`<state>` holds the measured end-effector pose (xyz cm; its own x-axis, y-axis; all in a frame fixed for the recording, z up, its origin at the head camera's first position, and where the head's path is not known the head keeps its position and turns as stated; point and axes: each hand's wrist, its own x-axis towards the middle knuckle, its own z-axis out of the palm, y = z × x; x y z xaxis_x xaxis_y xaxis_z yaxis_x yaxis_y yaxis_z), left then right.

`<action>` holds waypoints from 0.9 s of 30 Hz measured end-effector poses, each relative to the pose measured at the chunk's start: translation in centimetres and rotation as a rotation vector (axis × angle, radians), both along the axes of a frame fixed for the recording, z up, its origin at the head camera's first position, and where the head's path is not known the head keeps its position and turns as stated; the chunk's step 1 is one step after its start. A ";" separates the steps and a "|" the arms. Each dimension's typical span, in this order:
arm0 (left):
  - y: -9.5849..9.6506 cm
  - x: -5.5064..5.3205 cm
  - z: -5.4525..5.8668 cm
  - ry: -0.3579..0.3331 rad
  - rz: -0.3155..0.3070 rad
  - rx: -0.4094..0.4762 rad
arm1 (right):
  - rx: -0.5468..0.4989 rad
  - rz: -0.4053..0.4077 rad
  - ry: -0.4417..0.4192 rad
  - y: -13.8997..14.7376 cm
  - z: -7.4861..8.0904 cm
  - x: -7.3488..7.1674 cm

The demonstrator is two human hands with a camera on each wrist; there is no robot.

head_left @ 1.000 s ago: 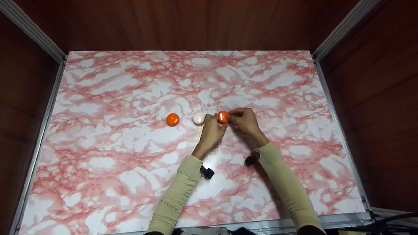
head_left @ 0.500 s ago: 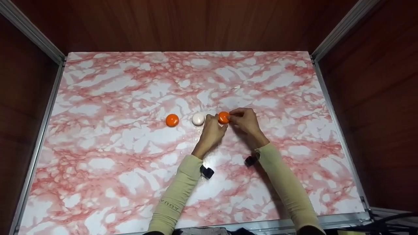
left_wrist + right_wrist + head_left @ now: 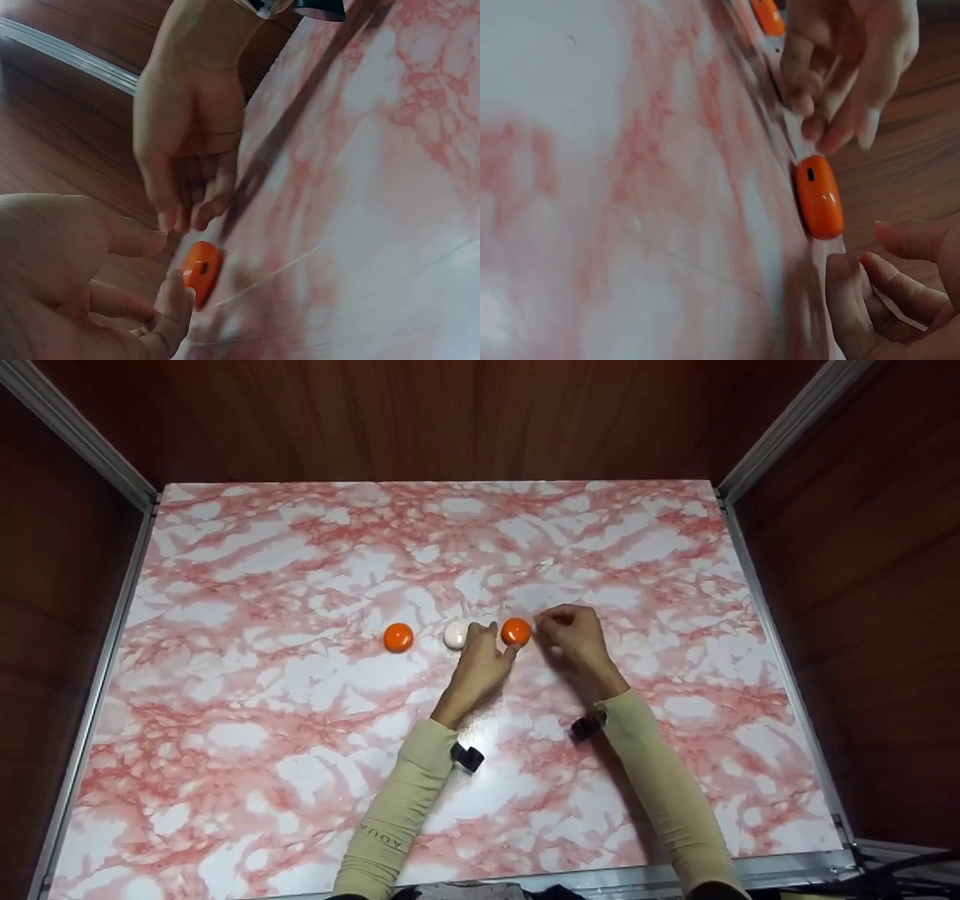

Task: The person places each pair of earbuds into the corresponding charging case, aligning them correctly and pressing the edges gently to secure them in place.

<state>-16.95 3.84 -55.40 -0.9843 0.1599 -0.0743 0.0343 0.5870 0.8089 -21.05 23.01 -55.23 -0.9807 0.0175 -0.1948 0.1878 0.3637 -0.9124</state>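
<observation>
A glossy round orange puck-shaped object [image 3: 516,632] with a small dark slot in its side lies on the marbled table between the two hands. My left hand [image 3: 481,662] is just left of it, fingers loosely bent; the right wrist view shows a small gap between those fingertips and the orange puck [image 3: 821,198]. To its right, my right hand [image 3: 577,636] is apart from it, fingers loosely bent and holding nothing. A white round puck [image 3: 454,634] sits left of the left hand, partly covered by its fingers. Farther left lies a second orange puck [image 3: 398,637].
The pink-and-white marbled table top [image 3: 262,765] is enclosed by dark wood panels [image 3: 435,420] at the back and sides. Metal rails run along its edges. Dark cables [image 3: 911,862] lie at the lower right corner.
My right hand has let go of the right orange puck and drawn back to the right. The left hand has shifted slightly left. All the pucks stay in nearly the same places.
</observation>
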 end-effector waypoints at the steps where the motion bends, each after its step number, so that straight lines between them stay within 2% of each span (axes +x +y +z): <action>1: -0.2 0.0 0.3 0.005 -0.002 -0.001 | 0.013 -0.007 0.014 0.1 0.1 0.0; 7: -2.1 -0.4 2.6 0.006 -0.002 0.048 | 0.027 -0.039 0.104 0.9 0.9 -0.5; 11: -4.1 -0.9 4.2 0.024 -0.003 0.067 | 0.008 -0.052 0.180 1.5 1.5 -0.8; 15: -6.3 -1.7 5.8 0.056 -0.001 0.057 | 0.035 -0.105 0.256 2.1 2.2 -1.2; 18: -8.1 -2.4 7.0 0.095 0.016 0.052 | 0.087 -0.159 0.300 2.5 2.8 -1.6; 22: -10.7 -3.5 8.5 0.187 0.048 0.018 | 0.154 -0.218 0.383 3.3 3.7 -2.1; 24: -12.1 -4.1 9.3 0.230 0.070 -0.020 | 0.181 -0.228 0.435 3.8 4.0 -2.5; 27: -14.3 -4.9 10.2 0.286 0.101 -0.088 | 0.232 -0.198 0.514 4.6 4.6 -3.2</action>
<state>-21.90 -10.43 -45.22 -0.9779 0.0655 0.1983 0.1908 0.6662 0.7209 -24.23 27.62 -50.62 -0.9222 0.1946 0.3343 -0.1722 0.5673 -0.8053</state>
